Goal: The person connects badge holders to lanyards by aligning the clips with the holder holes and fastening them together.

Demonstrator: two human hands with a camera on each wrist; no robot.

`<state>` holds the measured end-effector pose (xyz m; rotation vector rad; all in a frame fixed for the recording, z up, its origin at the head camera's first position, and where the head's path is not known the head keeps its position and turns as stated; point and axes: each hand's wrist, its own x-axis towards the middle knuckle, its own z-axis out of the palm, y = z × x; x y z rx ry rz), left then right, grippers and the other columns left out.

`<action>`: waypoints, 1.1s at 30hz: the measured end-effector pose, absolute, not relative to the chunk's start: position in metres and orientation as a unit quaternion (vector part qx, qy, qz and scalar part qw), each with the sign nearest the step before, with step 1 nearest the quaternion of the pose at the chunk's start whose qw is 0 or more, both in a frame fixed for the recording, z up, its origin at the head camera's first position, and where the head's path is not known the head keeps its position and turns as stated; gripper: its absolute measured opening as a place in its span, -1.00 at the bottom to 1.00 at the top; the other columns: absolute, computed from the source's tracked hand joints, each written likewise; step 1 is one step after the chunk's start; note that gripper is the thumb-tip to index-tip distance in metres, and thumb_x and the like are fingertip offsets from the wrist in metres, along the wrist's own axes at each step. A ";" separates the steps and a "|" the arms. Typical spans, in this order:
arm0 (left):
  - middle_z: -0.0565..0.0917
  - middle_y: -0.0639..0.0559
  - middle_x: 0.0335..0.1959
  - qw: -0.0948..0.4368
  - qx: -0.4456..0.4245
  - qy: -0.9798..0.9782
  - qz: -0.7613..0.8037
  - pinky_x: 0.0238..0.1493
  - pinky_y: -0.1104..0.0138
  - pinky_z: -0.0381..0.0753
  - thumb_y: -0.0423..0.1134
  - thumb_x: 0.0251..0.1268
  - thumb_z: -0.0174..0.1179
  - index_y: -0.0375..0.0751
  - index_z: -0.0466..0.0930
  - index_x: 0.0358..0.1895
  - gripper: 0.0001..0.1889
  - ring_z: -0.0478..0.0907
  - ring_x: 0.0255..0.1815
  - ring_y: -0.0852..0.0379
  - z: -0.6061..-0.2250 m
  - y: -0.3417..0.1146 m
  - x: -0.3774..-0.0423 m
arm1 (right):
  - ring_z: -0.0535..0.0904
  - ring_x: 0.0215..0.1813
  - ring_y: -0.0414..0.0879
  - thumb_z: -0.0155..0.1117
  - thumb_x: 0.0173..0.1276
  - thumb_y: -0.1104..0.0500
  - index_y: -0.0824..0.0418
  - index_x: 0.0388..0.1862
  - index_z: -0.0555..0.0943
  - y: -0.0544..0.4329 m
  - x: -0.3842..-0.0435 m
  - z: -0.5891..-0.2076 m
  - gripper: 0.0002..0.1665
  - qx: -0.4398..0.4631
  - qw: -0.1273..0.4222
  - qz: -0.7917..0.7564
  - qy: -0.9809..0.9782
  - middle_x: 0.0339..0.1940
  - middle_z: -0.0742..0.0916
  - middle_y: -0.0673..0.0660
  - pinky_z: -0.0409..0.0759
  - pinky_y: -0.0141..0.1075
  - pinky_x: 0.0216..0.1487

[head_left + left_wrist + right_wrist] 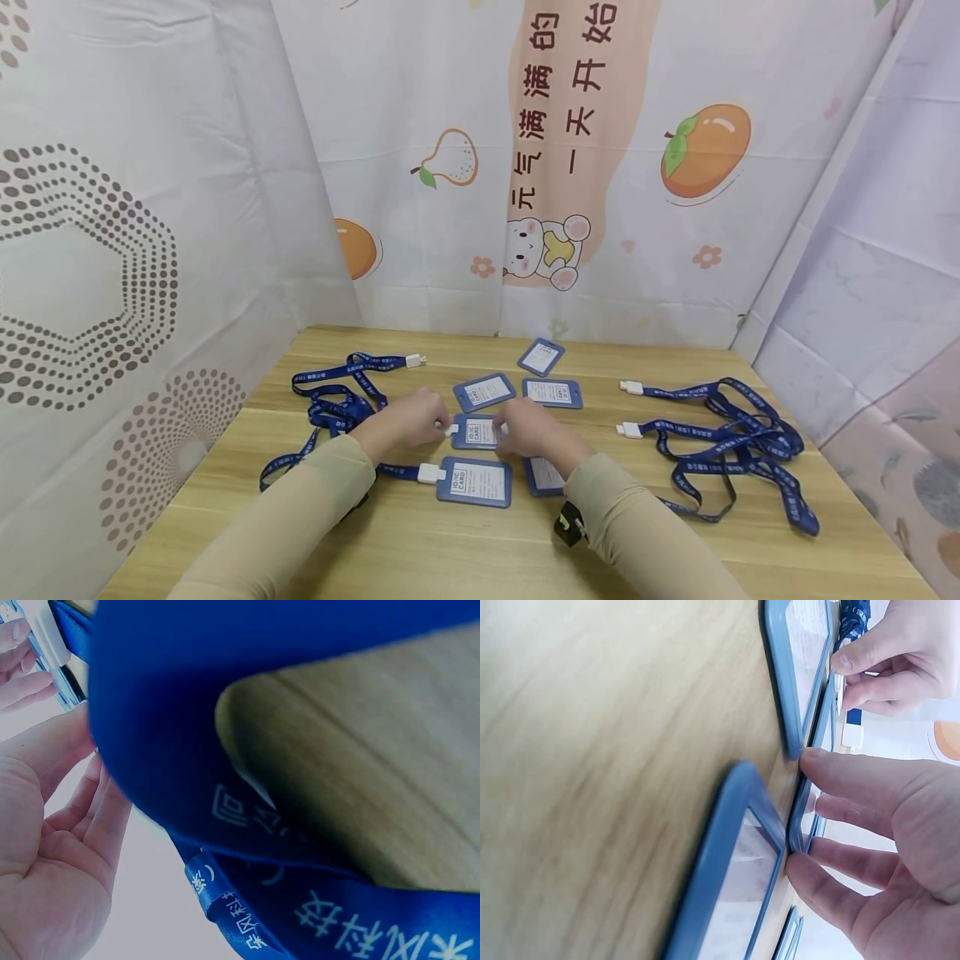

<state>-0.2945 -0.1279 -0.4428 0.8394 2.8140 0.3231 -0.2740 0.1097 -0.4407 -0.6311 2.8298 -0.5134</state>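
In the head view, a blue-framed ID card holder [474,432] lies between my hands. My left hand [411,418] pinches the white clip [452,430] of a lanyard at the holder's left end. With thumb and fingers, my right hand [531,432] grips the opposite end. Just nearer, another card holder [476,485] has a lanyard's white clip [430,473] at its slotted end. The right wrist view shows my right hand [900,847] on the edges of the held holder [802,810]. A blue lanyard strap [150,735] hides part of my left hand [60,847] in the left wrist view.
Several more card holders, including one [542,357] at the back, lie around the middle. One holder [545,479] is partly under my right forearm. Blue lanyards [341,408] are heaped at left, and more lanyards [738,442] at right. A curtain [420,275] stands behind the wooden table [450,550].
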 end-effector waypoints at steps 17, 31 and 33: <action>0.77 0.08 -0.07 0.094 0.276 0.950 0.111 0.06 0.23 0.68 -0.26 0.26 0.41 -0.02 0.84 -0.16 -0.88 0.68 0.02 0.10 -0.444 -0.128 -0.296 | 0.64 0.15 0.08 0.61 0.11 0.15 0.18 0.01 0.77 0.108 -0.274 -0.442 -0.56 -0.208 0.095 -0.171 0.958 0.08 0.75 0.15 0.58 0.02 0.24; 0.77 0.09 -0.07 0.089 0.282 0.949 0.108 0.04 0.26 0.68 -0.25 0.27 0.41 -0.01 0.83 -0.14 -0.87 0.68 0.01 0.12 -0.445 -0.129 -0.295 | 0.64 0.14 0.07 0.64 0.11 0.11 0.17 -0.01 0.78 0.104 -0.271 -0.440 -0.56 -0.194 0.096 -0.179 0.960 0.09 0.75 0.15 0.56 0.02 0.25; 0.76 0.10 -0.07 0.091 0.279 0.950 0.109 0.04 0.27 0.68 -0.25 0.28 0.40 0.00 0.83 -0.13 -0.86 0.67 0.02 0.12 -0.445 -0.128 -0.295 | 0.64 0.14 0.07 0.63 0.12 0.11 0.17 0.00 0.78 0.103 -0.272 -0.440 -0.56 -0.192 0.098 -0.179 0.960 0.10 0.75 0.15 0.56 0.02 0.26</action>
